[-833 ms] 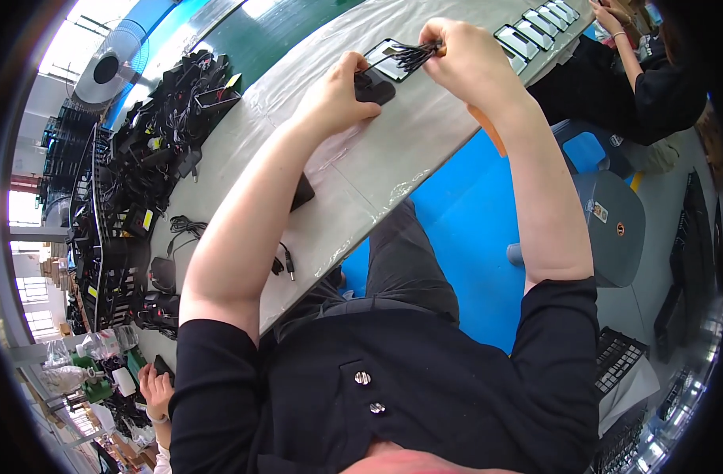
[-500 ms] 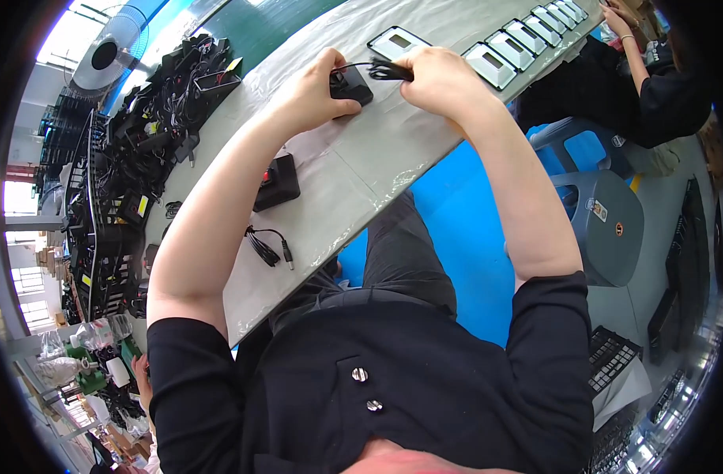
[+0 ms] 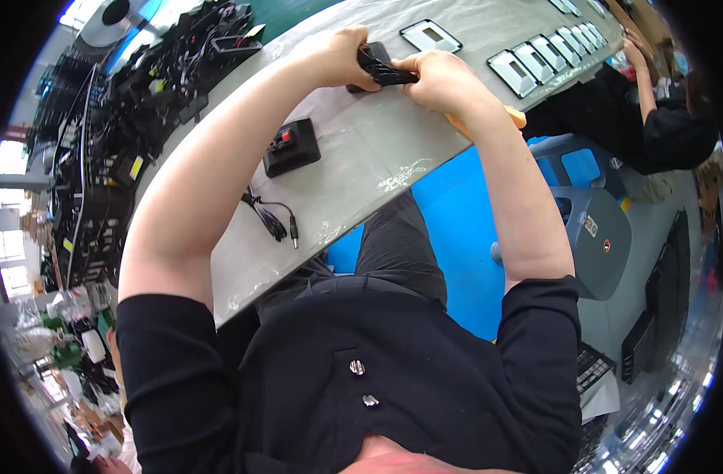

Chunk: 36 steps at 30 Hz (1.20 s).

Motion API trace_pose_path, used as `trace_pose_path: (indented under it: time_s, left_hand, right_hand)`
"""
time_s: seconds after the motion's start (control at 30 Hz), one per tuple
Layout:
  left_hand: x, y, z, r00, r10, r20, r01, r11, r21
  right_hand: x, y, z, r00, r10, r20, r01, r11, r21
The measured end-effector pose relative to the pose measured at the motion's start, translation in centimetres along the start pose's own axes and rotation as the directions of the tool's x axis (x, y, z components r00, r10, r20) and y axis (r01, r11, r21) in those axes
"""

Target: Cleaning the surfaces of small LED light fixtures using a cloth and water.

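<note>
At the far middle of the table, my left hand (image 3: 346,59) is closed around a small black plastic device (image 3: 372,55), thumb on its near side. My right hand (image 3: 444,79) pinches the end of a bundled black cable (image 3: 396,77), which lies against the device. The fingers partly hide both things. Nearer to me, below my left forearm, a black housing with a red switch (image 3: 293,148) rests on the table. Another coiled black cable with a barrel plug (image 3: 273,223) lies close to the near edge.
A covered grey table (image 3: 353,150) runs diagonally in front of me. White-and-black rectangular panels (image 3: 535,62) line its right side, with one more panel (image 3: 430,35) beyond my right hand. Black cables and adapters (image 3: 172,87) are heaped at left. Another person's hand (image 3: 636,52) is at far right, near grey chairs (image 3: 594,237).
My right hand has brought the cable bundle against the device in my left hand; before, they were apart, joined by a strand. The view has shifted, showing more of the housing with the red switch.
</note>
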<state>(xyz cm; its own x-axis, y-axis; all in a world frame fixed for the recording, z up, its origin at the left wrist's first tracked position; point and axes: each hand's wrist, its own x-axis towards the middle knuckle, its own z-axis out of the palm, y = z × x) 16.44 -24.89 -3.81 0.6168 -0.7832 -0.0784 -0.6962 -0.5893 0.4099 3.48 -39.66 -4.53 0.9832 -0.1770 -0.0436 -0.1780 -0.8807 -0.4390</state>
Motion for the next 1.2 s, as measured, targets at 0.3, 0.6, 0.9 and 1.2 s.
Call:
trace_pose_path:
  time_s: [0.3,0.6,0.9,1.2]
  left_hand:
    - [1.0,-0.3,-1.5,0.980,0.125,0.155,-0.160,0.959,0.233]
    - [-9.2,-6.3,-6.9,0.970,-0.084,0.229,0.024,0.967,0.253]
    - [-21.3,-11.6,-8.9,0.946,-0.266,0.183,0.236,0.956,0.172]
    - [-27.5,-11.8,-10.8,0.842,-0.425,0.332,0.336,0.895,0.294]
  right_hand:
    - [-0.2,-1.9,0.1,0.997,0.056,0.046,-0.052,0.995,-0.084]
    - [4.0,-9.8,2.8,0.947,-0.322,0.015,0.320,0.935,-0.152]
    - [4.9,-20.8,5.6,0.834,-0.520,0.184,0.547,0.822,-0.157]
    - [0.8,-15.0,-1.2,0.929,-0.357,0.103,0.249,0.804,0.540]
